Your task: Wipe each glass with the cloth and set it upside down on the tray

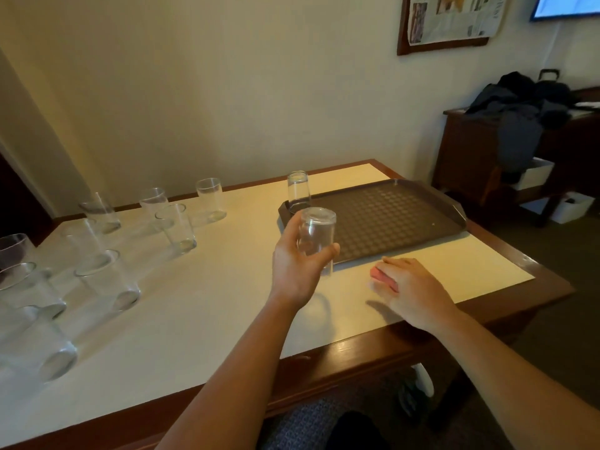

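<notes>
My left hand (297, 264) grips a clear glass (316, 237) upside down, just above the table at the near left corner of the brown tray (389, 216). One glass (298, 191) stands upside down on the tray's far left corner. My right hand (409, 287) rests on a folded pink cloth (383, 277) lying on the table in front of the tray. Several clear glasses (177, 227) stand upright across the left side of the table.
The white-topped table (211, 303) has a dark wooden edge and stands against the wall. A dark wooden cabinet (470, 151) with clothes piled on it stands to the right, with white boxes beneath.
</notes>
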Motion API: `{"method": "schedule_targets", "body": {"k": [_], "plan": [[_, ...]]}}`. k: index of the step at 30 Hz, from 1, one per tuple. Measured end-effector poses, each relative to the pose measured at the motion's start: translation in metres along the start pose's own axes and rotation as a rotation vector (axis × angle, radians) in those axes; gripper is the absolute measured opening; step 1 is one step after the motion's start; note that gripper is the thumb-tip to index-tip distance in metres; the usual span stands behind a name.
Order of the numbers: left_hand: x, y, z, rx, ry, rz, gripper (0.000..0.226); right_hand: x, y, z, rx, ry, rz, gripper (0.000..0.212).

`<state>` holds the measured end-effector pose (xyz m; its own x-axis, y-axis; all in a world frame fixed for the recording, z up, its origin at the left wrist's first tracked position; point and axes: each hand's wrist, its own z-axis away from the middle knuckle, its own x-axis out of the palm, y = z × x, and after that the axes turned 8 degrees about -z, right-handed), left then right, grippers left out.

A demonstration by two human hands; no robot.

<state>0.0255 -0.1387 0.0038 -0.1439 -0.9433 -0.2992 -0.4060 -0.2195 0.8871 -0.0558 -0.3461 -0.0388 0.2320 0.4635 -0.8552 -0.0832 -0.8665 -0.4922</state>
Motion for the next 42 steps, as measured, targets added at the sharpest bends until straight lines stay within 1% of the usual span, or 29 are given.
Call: {"method": "schedule_targets", "body": {"k": [2,3,4,7,10,18,21,23,24,25,26,28,29,30,33,37,42], "plan": [[0.015,0.001,-0.012,-0.032,0.017,0.043,0.061,0.001,-0.011,0.000,-0.049,-0.110,0.171,0.078],[0.023,0.000,-0.020,-0.053,0.033,0.056,0.063,0.002,-0.013,0.001,-0.063,-0.134,0.218,0.087],[0.030,-0.001,-0.029,-0.073,0.050,0.055,0.067,0.004,-0.012,0.001,-0.070,-0.145,0.241,0.092],[0.049,-0.006,-0.057,-0.133,0.108,0.009,0.076,0.004,-0.008,0.001,-0.078,-0.151,0.253,0.093],[0.064,-0.011,-0.079,-0.154,0.131,-0.055,0.071,0.005,-0.006,0.001,-0.098,-0.146,0.239,0.091],[0.083,-0.036,-0.102,-0.185,0.063,-0.275,0.064,0.007,-0.001,-0.005,-0.103,-0.143,0.194,0.096],[0.084,-0.042,-0.106,-0.170,0.034,-0.306,0.074,0.008,-0.001,-0.008,-0.096,-0.148,0.187,0.098],[0.083,-0.042,-0.107,-0.168,-0.051,-0.308,0.094,0.008,0.001,-0.009,-0.094,-0.151,0.185,0.098],[0.080,-0.041,-0.106,-0.134,-0.089,-0.335,0.105,0.008,0.001,-0.009,-0.098,-0.151,0.185,0.098],[0.076,-0.041,-0.103,-0.064,-0.103,-0.407,0.112,0.008,0.002,-0.010,-0.101,-0.154,0.185,0.098],[0.072,-0.042,-0.099,0.042,-0.096,-0.519,0.111,0.008,0.002,-0.010,-0.103,-0.157,0.185,0.098],[0.061,-0.044,-0.092,0.302,-0.076,-0.777,0.095,0.009,0.002,-0.011,-0.110,-0.158,0.189,0.099],[0.057,-0.045,-0.089,0.399,-0.097,-0.889,0.087,0.009,0.001,-0.011,-0.117,-0.160,0.192,0.099],[0.053,-0.047,-0.089,0.445,-0.135,-0.974,0.084,0.010,0.001,-0.011,-0.127,-0.162,0.194,0.098],[0.051,-0.051,-0.104,0.430,-0.241,-1.097,0.084,0.014,-0.004,-0.011,-0.158,-0.168,0.199,0.100],[0.060,-0.044,-0.135,0.394,-0.321,-1.166,0.088,0.020,-0.013,-0.012,-0.194,-0.155,0.201,0.099],[0.072,-0.035,-0.174,0.359,-0.399,-1.249,0.090,0.025,-0.010,-0.015,-0.191,-0.154,0.198,0.100]]}}
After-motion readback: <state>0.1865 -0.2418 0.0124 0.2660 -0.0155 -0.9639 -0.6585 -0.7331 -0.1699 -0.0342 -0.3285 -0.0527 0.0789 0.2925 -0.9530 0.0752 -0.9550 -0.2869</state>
